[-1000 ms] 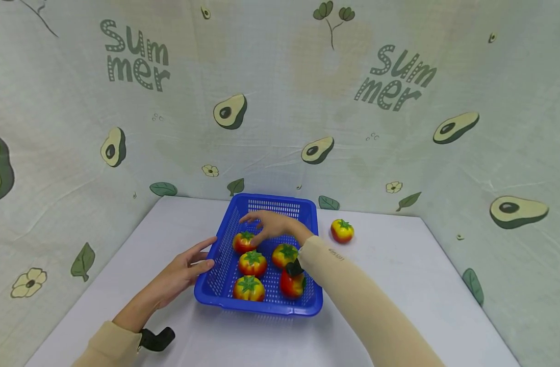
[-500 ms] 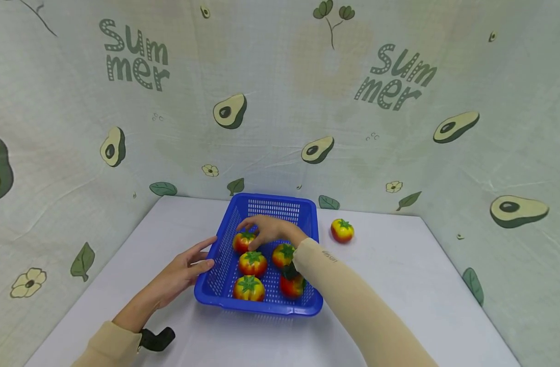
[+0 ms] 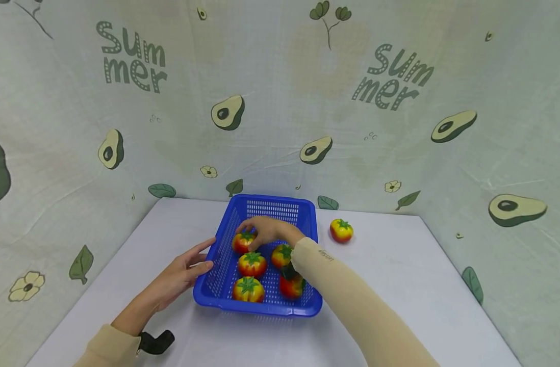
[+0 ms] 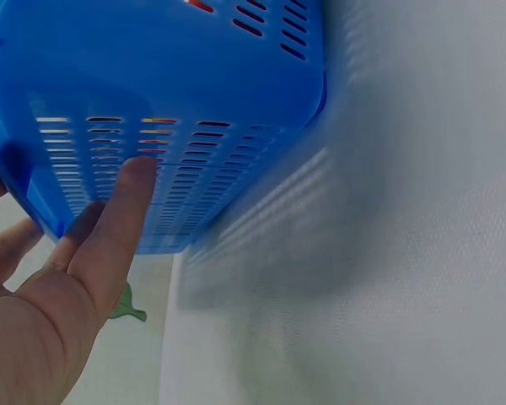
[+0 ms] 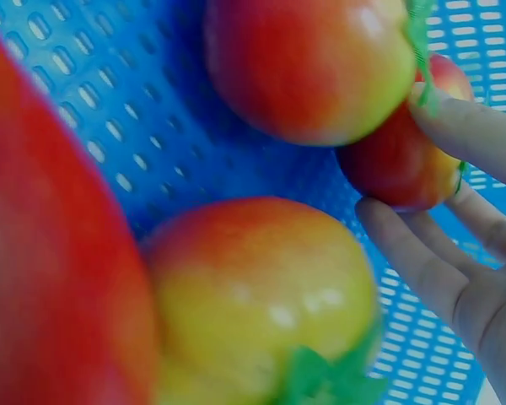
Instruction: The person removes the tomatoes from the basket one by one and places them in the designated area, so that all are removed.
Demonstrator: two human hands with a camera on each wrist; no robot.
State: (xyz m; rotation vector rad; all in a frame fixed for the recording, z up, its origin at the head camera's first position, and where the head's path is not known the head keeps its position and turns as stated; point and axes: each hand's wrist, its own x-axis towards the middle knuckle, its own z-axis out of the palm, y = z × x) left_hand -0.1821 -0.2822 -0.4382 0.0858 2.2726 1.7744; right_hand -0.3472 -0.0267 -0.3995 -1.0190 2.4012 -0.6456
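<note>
Your right hand [image 3: 268, 229] is pinching the far-left tomato [image 3: 240, 244] inside the blue basket [image 3: 261, 308], the fruit sitting between your thumb and fingers; your left hand [image 3: 182, 271] rests spread fingers against the basket's outer left side.

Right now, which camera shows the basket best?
The head view, because it takes in nearly the whole basket. The left wrist view shows only part of its outside; the right wrist view, only slotted parts inside, partly hidden by fruit.

The right wrist view's left edge crops a red fruit [image 5: 55, 253].
</note>
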